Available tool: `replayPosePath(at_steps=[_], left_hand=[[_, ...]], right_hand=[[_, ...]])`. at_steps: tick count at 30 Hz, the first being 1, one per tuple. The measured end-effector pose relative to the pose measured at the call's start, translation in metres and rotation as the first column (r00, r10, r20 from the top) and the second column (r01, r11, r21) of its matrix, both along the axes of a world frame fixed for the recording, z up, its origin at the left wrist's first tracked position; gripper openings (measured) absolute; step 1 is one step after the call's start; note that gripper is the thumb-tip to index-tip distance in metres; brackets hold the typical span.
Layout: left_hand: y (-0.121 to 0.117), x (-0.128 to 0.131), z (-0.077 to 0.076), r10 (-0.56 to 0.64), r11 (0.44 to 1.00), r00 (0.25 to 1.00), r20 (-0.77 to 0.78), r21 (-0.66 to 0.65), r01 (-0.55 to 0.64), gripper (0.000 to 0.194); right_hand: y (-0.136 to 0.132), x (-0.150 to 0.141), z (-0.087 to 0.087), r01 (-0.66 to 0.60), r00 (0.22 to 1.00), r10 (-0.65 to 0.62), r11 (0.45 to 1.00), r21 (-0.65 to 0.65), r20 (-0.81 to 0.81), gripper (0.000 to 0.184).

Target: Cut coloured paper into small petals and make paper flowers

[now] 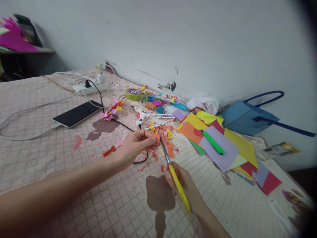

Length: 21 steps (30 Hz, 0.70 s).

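Note:
Between the thumb and fingers of my left hand point(142, 142) is a small piece of orange paper point(157, 138). My right hand point(182, 178) is wrapped round yellow-handled scissors point(177, 180), whose metal blades point away from me and reach the right side of the orange paper. Whether the blades touch the paper I cannot tell. Beneath and beyond the hands lie orange paper scraps point(170, 150) and a heap of small colourful paper cuttings point(167, 132). A white glue gun point(142, 116) rests behind my left hand.
Coloured paper sheets point(219, 148) with a green marker point(213, 142) lie at the right, before a blue bag point(247, 117). At the left are a phone point(78, 114) on a cable and a power strip point(91, 87). A tape roll point(133, 95) stands near the wall.

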State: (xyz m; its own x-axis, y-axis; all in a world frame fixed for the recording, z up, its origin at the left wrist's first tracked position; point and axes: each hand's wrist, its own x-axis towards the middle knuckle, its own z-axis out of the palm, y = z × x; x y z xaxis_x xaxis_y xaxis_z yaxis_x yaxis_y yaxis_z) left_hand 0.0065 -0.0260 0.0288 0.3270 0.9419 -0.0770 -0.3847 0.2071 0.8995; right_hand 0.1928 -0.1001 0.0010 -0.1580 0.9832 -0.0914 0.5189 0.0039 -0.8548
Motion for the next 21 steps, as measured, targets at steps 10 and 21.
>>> replayPosePath(at_steps=[10, 21], left_hand=[[0.0001, 0.0001, -0.0042, -0.002, 1.000, 1.000, 0.019, -0.006, 0.002, 0.019], [-0.0010, 0.0010, -0.0038, 0.003, 1.000, 0.999, 0.044, -0.011, -0.002, 0.018]], right_hand=[[-0.0004, -0.0023, 0.0038, 0.003, 1.000, -0.003, 1.000, -0.003, 0.009, 0.035], [0.0000, 0.0010, -0.0008, -0.006, 1.000, 0.006, 1.000, -0.011, 0.004, 0.034]])
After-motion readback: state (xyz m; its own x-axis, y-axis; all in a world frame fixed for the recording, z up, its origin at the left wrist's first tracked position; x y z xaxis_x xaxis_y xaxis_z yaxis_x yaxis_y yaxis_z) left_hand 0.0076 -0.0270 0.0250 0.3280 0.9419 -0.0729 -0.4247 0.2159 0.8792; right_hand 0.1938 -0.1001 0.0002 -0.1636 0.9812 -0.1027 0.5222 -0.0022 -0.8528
